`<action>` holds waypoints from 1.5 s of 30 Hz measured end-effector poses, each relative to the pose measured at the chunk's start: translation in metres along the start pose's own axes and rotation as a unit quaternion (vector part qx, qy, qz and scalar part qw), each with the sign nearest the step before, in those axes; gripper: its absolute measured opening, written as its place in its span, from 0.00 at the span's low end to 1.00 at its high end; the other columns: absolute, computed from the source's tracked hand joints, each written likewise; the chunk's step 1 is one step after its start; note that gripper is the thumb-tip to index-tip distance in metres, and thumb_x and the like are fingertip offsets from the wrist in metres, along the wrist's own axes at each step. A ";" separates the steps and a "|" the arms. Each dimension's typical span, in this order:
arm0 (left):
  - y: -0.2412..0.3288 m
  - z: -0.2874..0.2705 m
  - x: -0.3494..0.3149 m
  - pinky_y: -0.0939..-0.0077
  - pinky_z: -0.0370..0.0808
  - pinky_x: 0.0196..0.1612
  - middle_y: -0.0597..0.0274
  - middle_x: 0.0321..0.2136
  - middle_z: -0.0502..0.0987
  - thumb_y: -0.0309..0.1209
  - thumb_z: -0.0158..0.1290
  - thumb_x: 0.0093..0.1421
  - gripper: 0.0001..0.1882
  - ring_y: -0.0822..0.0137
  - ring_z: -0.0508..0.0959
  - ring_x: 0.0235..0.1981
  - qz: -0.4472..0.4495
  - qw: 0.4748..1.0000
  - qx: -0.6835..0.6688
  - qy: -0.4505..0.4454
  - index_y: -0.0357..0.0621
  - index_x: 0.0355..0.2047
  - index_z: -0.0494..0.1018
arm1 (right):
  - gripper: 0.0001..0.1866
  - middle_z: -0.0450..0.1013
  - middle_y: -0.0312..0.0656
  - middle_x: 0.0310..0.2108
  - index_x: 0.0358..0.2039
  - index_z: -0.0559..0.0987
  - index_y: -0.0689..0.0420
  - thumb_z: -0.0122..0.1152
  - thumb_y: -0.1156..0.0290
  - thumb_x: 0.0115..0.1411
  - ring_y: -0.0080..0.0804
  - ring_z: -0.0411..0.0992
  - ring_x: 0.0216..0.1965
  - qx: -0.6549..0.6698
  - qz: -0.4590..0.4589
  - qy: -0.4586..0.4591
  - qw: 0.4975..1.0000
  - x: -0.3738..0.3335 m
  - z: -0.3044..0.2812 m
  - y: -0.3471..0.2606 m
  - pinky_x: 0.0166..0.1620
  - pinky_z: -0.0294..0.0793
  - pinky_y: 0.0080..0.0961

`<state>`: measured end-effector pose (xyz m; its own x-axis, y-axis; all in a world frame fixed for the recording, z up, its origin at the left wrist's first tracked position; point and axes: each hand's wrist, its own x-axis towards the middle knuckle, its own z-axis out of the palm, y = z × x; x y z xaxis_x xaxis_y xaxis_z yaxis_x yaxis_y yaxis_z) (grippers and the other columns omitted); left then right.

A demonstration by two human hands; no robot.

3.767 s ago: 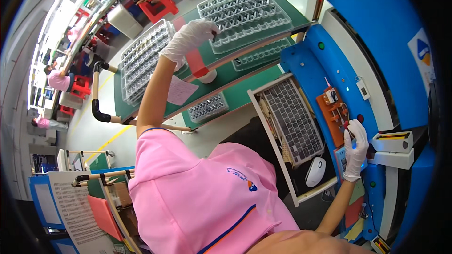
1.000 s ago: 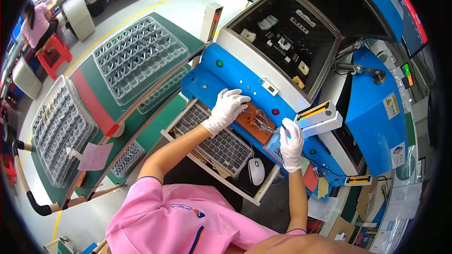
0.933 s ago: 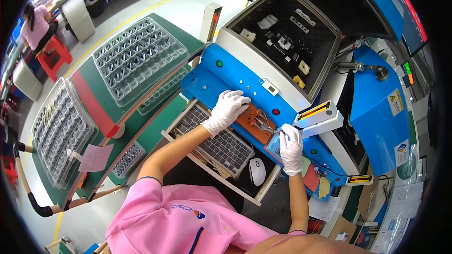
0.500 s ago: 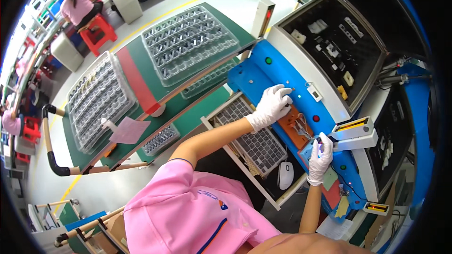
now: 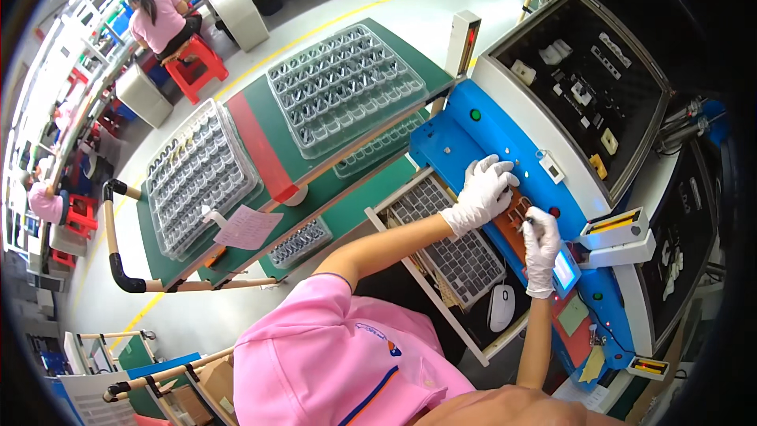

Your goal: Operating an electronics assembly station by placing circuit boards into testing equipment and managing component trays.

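Note:
Both hands wear white gloves. My left hand rests at the far end of an orange fixture block in the blue machine front; its fingers are curled, and whatever lies under them is hidden. Over the block's near end, my right hand pinches a small dark part, too small to name. Orange loops, perhaps wires or prongs, show on the block between the hands. Just beside the right hand sits a small lit screen.
A pull-out drawer holds a keyboard and white mouse. Left of it, a green cart carries clear trays of small parts. Light-curtain posts edge the blue panel. A person sits far off.
My right hand has moved up along the machine front to the orange block, uncovering the small screen. My left hand stays near the block's far end. The whole view has shifted slightly.

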<state>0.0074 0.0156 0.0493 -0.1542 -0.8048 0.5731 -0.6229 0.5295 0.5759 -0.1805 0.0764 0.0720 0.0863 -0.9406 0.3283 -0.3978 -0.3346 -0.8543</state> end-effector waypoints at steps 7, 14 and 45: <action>0.025 -0.037 0.099 0.49 0.65 0.60 0.54 0.54 0.72 0.26 0.58 0.46 0.25 0.47 0.65 0.61 0.137 0.982 -0.066 0.112 0.48 0.48 0.75 | 0.12 0.74 0.38 0.45 0.48 0.77 0.60 0.58 0.77 0.65 0.26 0.71 0.45 -0.035 -0.115 0.112 0.986 0.096 -0.021 -0.014 0.51 0.72 0.25; 0.037 0.065 0.267 0.47 0.62 0.60 0.57 0.55 0.70 0.44 0.63 0.47 0.32 0.51 0.61 0.64 0.085 0.983 0.154 -0.052 0.46 0.52 0.75 | 0.14 0.73 0.44 0.47 0.50 0.80 0.54 0.61 0.68 0.64 0.32 0.76 0.40 -0.236 -0.116 0.312 0.913 0.301 -0.075 0.057 0.44 0.77 0.28; 0.006 0.115 0.316 0.59 0.79 0.40 0.43 0.35 0.81 0.25 0.56 0.54 0.10 0.46 0.81 0.39 -0.126 0.968 -0.216 -0.016 0.37 0.38 0.79 | 0.19 0.73 0.44 0.51 0.54 0.74 0.64 0.54 0.83 0.61 0.33 0.72 0.50 -0.120 -0.026 0.129 0.984 0.377 -0.111 0.196 0.56 0.70 0.27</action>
<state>-0.1336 -0.2660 0.1668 -0.0677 -0.9272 0.3684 -0.2661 0.3727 0.8890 -0.3273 -0.3374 0.0725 -0.1103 -0.8664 0.4869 -0.6056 -0.3299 -0.7241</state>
